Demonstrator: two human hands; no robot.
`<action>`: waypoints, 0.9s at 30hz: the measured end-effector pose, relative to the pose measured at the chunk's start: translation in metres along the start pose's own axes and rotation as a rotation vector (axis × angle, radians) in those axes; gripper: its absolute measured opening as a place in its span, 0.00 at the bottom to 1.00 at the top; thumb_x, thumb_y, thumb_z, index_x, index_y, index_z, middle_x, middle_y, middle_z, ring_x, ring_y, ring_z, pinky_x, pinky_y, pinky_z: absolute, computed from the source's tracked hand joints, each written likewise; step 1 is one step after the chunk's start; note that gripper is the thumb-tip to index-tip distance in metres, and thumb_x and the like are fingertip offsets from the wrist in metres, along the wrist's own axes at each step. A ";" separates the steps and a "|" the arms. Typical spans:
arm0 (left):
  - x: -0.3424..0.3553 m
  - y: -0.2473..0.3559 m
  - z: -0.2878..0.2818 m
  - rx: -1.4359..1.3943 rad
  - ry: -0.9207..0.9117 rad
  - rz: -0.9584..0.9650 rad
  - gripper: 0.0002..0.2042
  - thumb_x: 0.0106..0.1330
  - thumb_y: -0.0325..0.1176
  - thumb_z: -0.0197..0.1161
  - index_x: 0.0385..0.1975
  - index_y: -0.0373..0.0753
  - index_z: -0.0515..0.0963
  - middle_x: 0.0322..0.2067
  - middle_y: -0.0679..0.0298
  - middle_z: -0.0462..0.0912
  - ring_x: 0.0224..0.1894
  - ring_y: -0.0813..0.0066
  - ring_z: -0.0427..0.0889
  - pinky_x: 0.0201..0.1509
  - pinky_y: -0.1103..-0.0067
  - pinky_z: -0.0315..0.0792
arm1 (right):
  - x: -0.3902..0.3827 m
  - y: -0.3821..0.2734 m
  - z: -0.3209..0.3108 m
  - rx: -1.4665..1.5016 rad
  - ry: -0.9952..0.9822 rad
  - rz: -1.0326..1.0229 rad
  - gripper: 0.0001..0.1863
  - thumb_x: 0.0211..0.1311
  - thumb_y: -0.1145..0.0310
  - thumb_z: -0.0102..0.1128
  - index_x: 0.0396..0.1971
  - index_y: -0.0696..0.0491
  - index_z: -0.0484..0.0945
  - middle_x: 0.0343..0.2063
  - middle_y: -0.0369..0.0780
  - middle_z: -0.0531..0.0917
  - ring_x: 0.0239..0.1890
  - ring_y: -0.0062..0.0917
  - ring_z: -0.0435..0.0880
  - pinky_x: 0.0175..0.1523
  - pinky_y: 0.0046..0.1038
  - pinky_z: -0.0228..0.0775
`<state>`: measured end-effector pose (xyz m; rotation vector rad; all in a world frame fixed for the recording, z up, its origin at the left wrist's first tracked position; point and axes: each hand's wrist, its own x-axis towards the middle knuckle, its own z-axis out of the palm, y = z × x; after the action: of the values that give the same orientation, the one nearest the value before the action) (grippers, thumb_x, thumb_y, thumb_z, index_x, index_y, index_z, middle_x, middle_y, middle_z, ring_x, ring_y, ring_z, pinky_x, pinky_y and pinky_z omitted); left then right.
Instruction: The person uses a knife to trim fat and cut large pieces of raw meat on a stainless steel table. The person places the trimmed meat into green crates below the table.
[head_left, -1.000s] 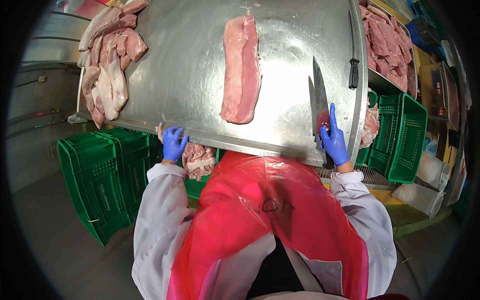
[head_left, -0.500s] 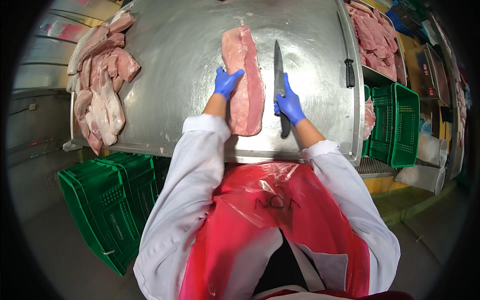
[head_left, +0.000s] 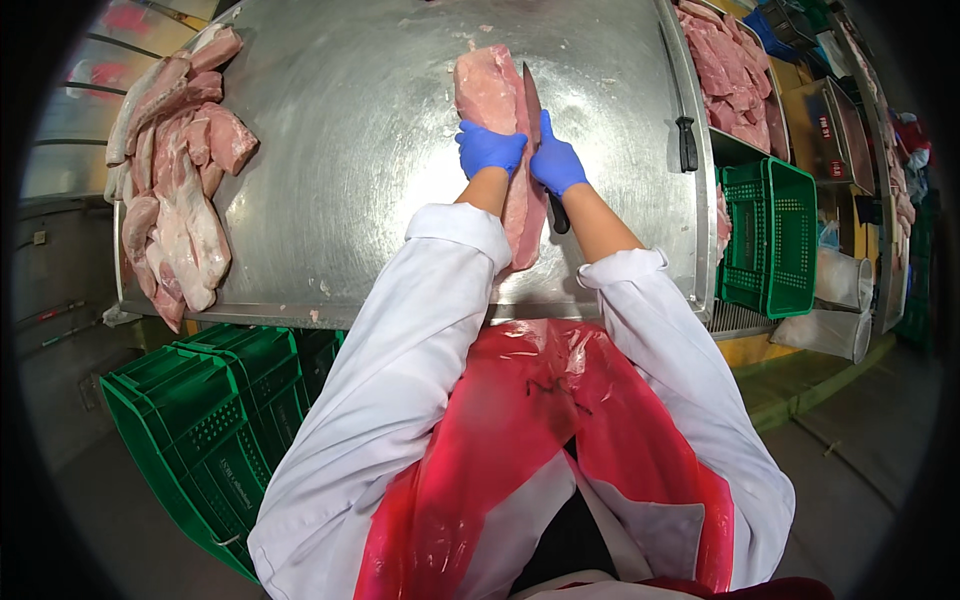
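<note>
A long slab of pale pink meat lies lengthwise on the steel table. My left hand, in a blue glove, grips the slab around its middle with bent fingers. My right hand, also gloved in blue, is closed on a long knife with a black handle; the blade lies along the slab's right side, its tip toward the far end.
Several meat pieces are heaped at the table's left. A second knife lies by the right edge. Beyond it stand a tray of meat and a green crate. More green crates stand at the lower left.
Both hands have moved up from the near edge onto the table. My left hand has gripped the slab, and my right hand has taken the knife and brought it left against the meat.
</note>
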<state>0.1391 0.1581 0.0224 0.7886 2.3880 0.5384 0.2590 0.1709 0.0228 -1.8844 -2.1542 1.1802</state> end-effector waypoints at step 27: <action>0.016 -0.013 0.012 0.003 0.015 0.035 0.52 0.42 0.58 0.75 0.63 0.29 0.60 0.60 0.37 0.67 0.61 0.42 0.73 0.63 0.61 0.71 | -0.001 0.023 0.006 -0.015 0.022 -0.091 0.46 0.63 0.69 0.49 0.77 0.50 0.36 0.39 0.62 0.83 0.42 0.53 0.85 0.50 0.46 0.76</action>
<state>0.1307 0.1611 0.0008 0.8318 2.3932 0.5569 0.2757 0.1664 0.0062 -1.7750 -2.2175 1.1253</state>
